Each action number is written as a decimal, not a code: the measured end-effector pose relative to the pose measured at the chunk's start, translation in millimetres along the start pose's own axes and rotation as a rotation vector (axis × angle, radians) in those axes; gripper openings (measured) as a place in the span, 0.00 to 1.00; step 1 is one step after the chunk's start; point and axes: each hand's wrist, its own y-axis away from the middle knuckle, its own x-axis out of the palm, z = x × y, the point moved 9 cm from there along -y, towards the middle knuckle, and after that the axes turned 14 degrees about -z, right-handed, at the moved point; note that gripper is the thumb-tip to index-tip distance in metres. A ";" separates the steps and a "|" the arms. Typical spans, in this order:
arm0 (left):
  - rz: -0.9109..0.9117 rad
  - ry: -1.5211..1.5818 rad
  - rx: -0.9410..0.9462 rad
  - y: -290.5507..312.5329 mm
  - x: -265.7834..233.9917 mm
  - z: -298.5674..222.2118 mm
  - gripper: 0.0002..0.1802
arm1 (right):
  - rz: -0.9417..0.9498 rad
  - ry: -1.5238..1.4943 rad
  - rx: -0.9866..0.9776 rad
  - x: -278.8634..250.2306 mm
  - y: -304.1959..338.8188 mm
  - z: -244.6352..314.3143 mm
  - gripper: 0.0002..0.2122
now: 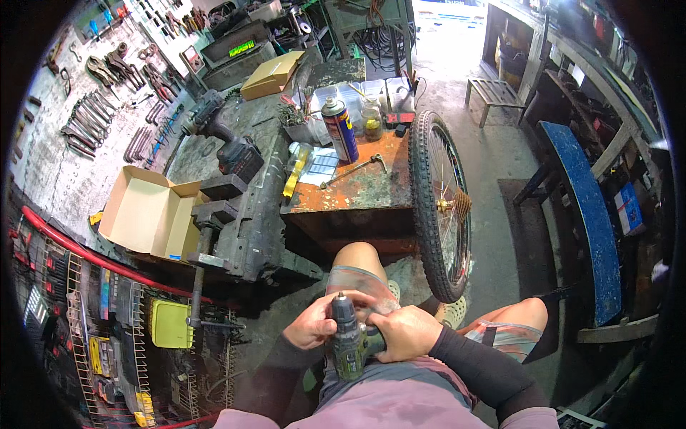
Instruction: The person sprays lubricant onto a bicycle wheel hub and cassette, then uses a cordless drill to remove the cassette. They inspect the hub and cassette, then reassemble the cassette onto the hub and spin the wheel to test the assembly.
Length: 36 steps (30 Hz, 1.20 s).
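Observation:
I sit with a green and black cordless drill in my lap, its chuck pointing up. My left hand wraps the upper body near the chuck. My right hand grips the drill's handle and lower body. Both forearms wear dark sleeves. A bicycle wheel with a knobby tyre and a rusty sprocket stands upright just ahead of my knees, leaning on a rusty metal table.
On the table stand a spray can, a jar, a hammer and papers. A bench vise and an open cardboard box lie at left. Wrenches hang on the wall. A blue bench is at right.

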 end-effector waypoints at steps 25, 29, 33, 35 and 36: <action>0.032 -0.324 0.145 -15.6 -14.3 25.1 0.23 | -0.047 0.223 -0.101 8.4 8.1 -20.9 0.23; 0.014 -0.169 0.079 -13.9 -14.0 18.5 0.48 | -0.122 0.196 -0.126 14.4 6.5 -20.6 0.20; -0.112 -0.168 0.088 -13.0 -46.2 42.0 0.40 | 0.064 0.082 0.007 1.1 7.5 -12.4 0.20; -0.109 -0.208 0.134 -19.8 -90.0 57.1 0.39 | 0.065 0.174 0.023 33.0 -2.1 -43.5 0.22; -0.174 -0.269 0.100 -14.1 -78.1 55.0 0.28 | 0.075 0.225 0.010 52.6 -10.4 -66.7 0.24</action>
